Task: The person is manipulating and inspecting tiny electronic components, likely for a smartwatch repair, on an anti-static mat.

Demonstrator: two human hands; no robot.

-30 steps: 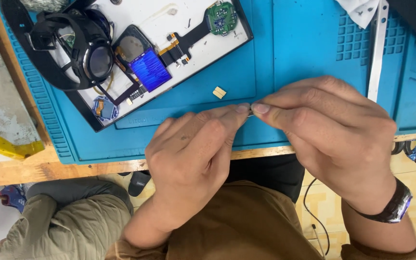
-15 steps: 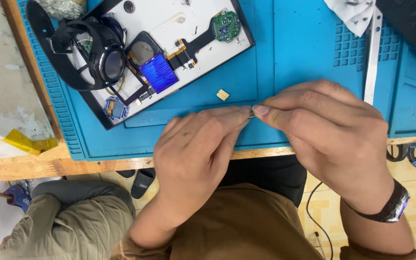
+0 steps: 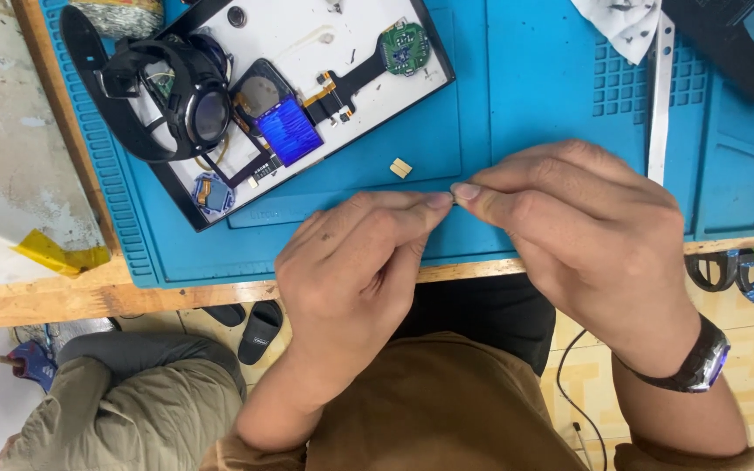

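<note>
Across the wooden bench lies a blue work mat, the landmark for everything else. On the mat's upper left part sits a white tray with a black rim, tilted, and on the tray rest a black headband magnifier, a small blue screen module with a black flex strip, and a round green circuit board. Toward the mat's upper right a long metal strip stands nearly upright in the view, with a crumpled white cloth just beside its top end. Over the mat's near edge the left hand and the right hand meet fingertip to fingertip; both are pinched shut on a tiny dark part between them, too small to tell what it is. A dark wristwatch sits on the right wrist, off the mat's near edge. Just beyond the fingertips, on bare mat, lies a small tan chip, apart from both hands. Left of the mat, a yellow scrap lies on the bench.
</note>
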